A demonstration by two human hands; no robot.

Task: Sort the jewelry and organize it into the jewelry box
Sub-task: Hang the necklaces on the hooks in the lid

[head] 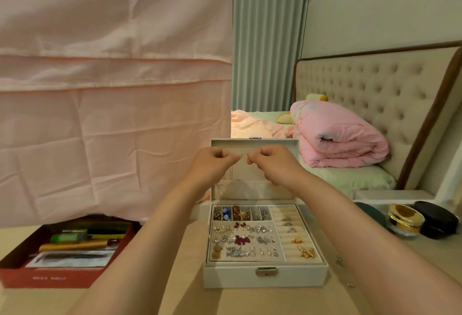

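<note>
A white jewelry box [265, 277] stands open on the table, its lid [255, 143] upright at the back. Its tray holds several earrings, rings and brooches in small compartments. My left hand [212, 164] and my right hand [272, 164] are raised in front of the lid, close together. Each pinches one end of a thin chain [243, 155] stretched between them. More of the chain hangs down below my left hand, faint against the lid.
A red box [62, 277] with tubes and papers sits at the left. A gold-lidded jar [405, 219] and dark round cases [436, 219] stand at the right. Small loose pieces [339, 261] lie right of the jewelry box. A pink cloth hangs behind.
</note>
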